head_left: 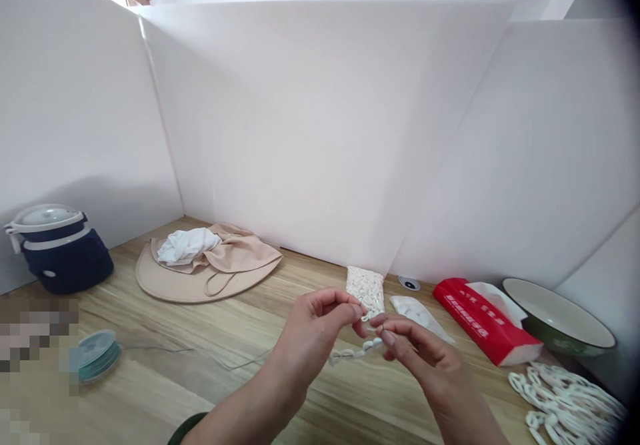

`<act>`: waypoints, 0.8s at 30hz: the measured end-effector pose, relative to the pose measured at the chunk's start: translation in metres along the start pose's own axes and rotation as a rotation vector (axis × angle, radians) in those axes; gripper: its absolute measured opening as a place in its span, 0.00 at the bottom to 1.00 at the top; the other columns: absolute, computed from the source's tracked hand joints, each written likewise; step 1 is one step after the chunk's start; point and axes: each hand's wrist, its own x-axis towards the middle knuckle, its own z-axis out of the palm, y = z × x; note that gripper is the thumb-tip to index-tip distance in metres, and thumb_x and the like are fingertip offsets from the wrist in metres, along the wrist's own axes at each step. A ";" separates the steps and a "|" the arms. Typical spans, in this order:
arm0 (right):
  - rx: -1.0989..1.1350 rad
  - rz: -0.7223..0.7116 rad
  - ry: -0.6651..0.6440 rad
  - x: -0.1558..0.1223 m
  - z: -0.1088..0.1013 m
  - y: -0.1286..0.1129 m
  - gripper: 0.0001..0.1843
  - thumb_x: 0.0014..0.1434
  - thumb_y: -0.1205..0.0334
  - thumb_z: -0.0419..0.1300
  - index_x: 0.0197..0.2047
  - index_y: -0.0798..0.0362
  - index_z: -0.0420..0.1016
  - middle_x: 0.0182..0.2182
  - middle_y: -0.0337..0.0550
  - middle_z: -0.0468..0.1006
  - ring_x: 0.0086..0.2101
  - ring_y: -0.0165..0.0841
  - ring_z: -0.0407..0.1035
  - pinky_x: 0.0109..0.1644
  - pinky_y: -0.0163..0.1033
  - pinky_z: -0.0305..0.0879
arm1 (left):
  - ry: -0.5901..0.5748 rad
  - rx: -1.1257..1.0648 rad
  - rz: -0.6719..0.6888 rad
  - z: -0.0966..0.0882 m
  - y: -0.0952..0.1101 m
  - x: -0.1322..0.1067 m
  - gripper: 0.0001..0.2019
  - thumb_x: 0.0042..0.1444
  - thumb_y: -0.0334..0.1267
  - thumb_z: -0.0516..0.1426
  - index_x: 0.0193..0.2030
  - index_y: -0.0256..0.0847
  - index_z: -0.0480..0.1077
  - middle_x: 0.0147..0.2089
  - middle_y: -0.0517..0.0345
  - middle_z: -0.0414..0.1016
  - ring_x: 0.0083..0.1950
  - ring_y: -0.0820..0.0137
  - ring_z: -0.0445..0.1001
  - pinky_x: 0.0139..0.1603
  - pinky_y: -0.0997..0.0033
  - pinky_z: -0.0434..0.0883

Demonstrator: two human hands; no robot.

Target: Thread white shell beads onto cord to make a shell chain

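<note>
A short strand of white shell-like beads hangs in a curve between my hands, above the table. My right hand is closed in a pinch at the strand's right end, with a bit of thread at the fingertips. Facing it, my left hand has thumb and forefinger pressed together; what they pinch is too small to make out. A thin grey thread runs left from behind my left wrist to a teal spool. Just beyond my fingertips lies a packet of white pieces, beside a clear bag.
A heap of white strung loops lies at the right, below a red tissue pack and an enamel basin. Towards the left are a beige hat with a white cloth and a navy lunch container. White panels enclose the table.
</note>
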 end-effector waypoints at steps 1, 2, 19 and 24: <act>-0.018 -0.054 -0.003 -0.001 -0.001 -0.002 0.11 0.49 0.50 0.65 0.27 0.48 0.79 0.42 0.44 0.78 0.43 0.41 0.70 0.42 0.37 0.68 | -0.023 -0.012 -0.014 0.000 -0.002 0.001 0.06 0.48 0.38 0.59 0.26 0.38 0.73 0.24 0.60 0.76 0.32 0.69 0.70 0.39 0.72 0.62; -0.034 -0.098 -0.020 -0.002 -0.002 -0.004 0.10 0.50 0.50 0.65 0.27 0.47 0.79 0.46 0.44 0.77 0.49 0.44 0.67 0.48 0.40 0.66 | -0.040 -0.025 -0.021 0.001 -0.003 0.002 0.06 0.48 0.38 0.59 0.26 0.38 0.72 0.25 0.59 0.77 0.33 0.69 0.71 0.40 0.71 0.62; -0.147 -0.076 -0.339 0.002 -0.018 -0.011 0.11 0.57 0.53 0.59 0.30 0.49 0.77 0.28 0.40 0.76 0.28 0.33 0.67 0.34 0.35 0.65 | -0.197 0.033 -0.090 0.009 -0.015 -0.001 0.08 0.47 0.39 0.60 0.25 0.34 0.71 0.22 0.58 0.73 0.26 0.73 0.67 0.33 0.72 0.63; -0.140 -0.064 -0.091 0.002 -0.024 -0.009 0.11 0.52 0.49 0.63 0.31 0.48 0.78 0.25 0.38 0.74 0.28 0.34 0.68 0.34 0.35 0.66 | -0.234 0.064 -0.128 0.009 -0.021 0.003 0.10 0.46 0.42 0.61 0.26 0.35 0.72 0.23 0.57 0.74 0.26 0.72 0.67 0.32 0.72 0.62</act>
